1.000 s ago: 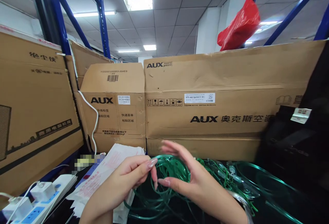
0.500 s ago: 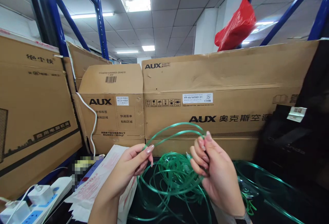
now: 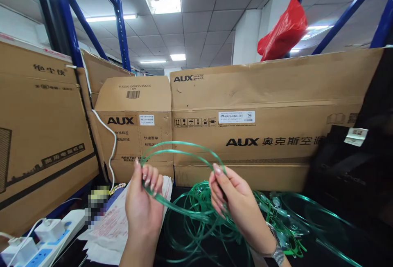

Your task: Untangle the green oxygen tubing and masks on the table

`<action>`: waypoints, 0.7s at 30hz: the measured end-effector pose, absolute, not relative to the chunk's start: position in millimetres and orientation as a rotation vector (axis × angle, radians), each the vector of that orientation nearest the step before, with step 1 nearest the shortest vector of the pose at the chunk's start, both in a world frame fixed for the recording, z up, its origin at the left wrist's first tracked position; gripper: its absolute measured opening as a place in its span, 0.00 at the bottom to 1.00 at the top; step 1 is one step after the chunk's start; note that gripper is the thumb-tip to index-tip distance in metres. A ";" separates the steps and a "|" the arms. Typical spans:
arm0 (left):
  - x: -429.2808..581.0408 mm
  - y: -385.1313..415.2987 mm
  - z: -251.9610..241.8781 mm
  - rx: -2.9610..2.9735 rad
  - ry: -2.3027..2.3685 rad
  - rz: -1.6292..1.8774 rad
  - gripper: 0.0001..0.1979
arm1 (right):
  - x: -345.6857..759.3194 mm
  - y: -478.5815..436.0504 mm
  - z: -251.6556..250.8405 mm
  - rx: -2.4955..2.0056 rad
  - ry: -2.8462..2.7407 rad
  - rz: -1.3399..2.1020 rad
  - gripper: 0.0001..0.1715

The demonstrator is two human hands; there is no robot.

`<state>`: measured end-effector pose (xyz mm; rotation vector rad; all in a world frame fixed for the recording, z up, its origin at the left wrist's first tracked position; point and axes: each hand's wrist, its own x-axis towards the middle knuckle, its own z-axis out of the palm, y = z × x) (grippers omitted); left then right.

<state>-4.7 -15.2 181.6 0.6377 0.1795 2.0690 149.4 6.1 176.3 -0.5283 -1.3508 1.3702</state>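
Between my hands a coil of clear green plastic tubing point(image 3: 181, 143) is held up in an arch. My left hand point(image 3: 144, 197) grips the coil's left side, fingers curled round it with the thumb up. On the coil's right side, my right hand point(image 3: 231, 195) pinches the loops between thumb and fingers. A tangled heap of thinner-looking green tubing point(image 3: 196, 234) lies on the dark surface below and behind the hands. Part of that heap is hidden by my right hand and forearm.
Cardboard boxes point(image 3: 276, 95) wall off the back, with another carton point(image 3: 39, 128) at left. A white power strip point(image 3: 58, 232) and a white paper bag point(image 3: 107, 226) lie at left. More green tubing point(image 3: 325, 214) curves at right beside a black bag point(image 3: 344, 164). A red plastic bag point(image 3: 284, 30) hangs above.
Both hands have moved left with the held loops. My left hand has turned upright with its fingers wrapped round the coil, while my right hand has tipped into a pinch on it.
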 end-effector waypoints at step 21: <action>-17.2 -24.3 178.7 1.256 0.877 1.554 0.14 | 161.1 -9.9 176.6 -0.697 -1.917 0.379 0.32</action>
